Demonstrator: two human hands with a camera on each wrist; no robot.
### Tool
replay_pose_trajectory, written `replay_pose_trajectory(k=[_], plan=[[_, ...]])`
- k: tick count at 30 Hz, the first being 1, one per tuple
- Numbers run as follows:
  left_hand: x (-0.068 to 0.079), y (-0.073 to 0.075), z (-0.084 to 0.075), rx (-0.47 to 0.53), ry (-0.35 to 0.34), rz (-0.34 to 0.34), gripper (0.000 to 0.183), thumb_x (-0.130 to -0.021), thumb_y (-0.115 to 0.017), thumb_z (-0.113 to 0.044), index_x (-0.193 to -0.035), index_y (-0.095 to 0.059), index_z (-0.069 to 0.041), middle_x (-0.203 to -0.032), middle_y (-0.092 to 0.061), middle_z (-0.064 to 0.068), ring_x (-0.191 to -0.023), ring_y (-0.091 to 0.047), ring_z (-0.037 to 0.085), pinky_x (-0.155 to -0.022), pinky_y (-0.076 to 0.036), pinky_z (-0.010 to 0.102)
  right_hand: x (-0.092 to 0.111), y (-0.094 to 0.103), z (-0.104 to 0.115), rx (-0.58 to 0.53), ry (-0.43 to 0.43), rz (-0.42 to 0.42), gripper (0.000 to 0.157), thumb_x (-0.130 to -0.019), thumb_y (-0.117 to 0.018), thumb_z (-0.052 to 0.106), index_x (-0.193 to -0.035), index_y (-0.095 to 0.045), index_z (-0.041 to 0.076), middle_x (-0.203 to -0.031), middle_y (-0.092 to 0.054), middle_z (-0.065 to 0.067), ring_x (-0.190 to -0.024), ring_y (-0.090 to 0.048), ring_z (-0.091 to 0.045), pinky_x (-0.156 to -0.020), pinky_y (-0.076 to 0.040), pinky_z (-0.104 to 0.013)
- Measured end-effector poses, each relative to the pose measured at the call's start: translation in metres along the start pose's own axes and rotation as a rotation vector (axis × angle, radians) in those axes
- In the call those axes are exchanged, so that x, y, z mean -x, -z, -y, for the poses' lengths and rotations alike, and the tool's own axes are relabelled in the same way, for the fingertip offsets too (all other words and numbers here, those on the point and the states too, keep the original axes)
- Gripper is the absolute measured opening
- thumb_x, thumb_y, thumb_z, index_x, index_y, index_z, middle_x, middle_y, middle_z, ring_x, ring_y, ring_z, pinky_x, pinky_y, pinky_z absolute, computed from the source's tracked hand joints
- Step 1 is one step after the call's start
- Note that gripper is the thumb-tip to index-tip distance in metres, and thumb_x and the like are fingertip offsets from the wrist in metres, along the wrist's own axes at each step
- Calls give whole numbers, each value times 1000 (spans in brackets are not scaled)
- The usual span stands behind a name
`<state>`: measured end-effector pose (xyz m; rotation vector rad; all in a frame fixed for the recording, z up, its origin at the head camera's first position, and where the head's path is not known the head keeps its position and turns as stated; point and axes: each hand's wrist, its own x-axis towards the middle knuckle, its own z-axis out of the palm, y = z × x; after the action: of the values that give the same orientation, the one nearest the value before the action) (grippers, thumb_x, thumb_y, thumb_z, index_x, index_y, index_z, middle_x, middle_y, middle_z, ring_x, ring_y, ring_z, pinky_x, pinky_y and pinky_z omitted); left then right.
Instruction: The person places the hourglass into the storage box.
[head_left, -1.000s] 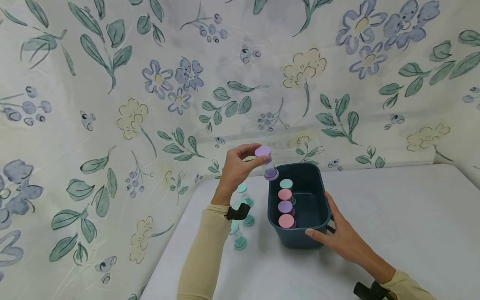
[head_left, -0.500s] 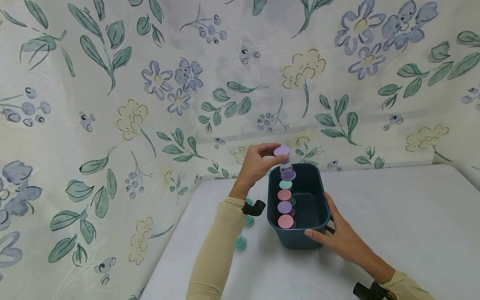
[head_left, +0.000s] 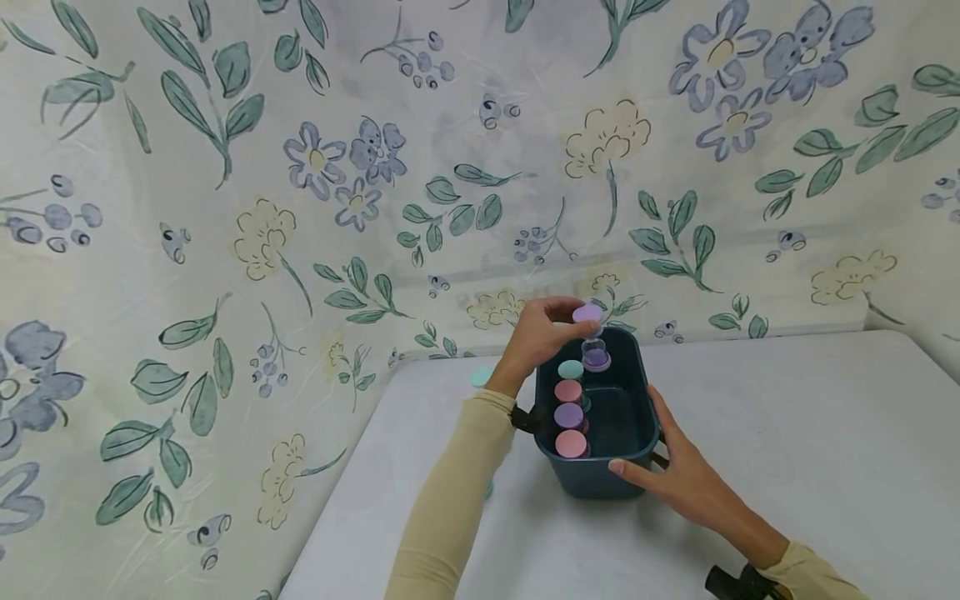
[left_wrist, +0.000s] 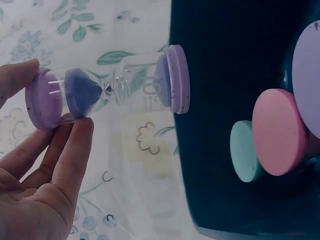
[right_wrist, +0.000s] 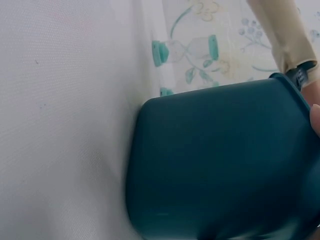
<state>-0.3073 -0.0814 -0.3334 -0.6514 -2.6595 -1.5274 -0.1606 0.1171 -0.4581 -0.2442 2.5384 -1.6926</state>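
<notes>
The purple hourglass is pinched by the left fingers, the bin gripped by the right hand; upright lowering's needed, the hourglass row left unbumped!

Wht tabletop, floral-print backdrop behind & at L, prob. cloth or plastic, w/ soft light.

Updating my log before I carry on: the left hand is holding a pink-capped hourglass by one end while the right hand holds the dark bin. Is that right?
Not quite: the hourglass has purple caps, not pink, as the left wrist view shows. The left hand does hold it by one end, and the right hand holds the dark bin.
</notes>
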Motion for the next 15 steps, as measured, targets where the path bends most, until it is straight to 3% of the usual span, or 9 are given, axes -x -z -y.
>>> replay_pose_trajectory(k=[15], plan=[[-11,-18,9,-101,54,53,45,-87,-84,-32,-125,-73,-9,-114,-76,8,-98,-70,16,-94,-60,30,0,0,1,2,-3,2,118,-89,-77,50,-165,12,35,-175,-1,-19,-153,-19,-59,-111,-36,-70]])
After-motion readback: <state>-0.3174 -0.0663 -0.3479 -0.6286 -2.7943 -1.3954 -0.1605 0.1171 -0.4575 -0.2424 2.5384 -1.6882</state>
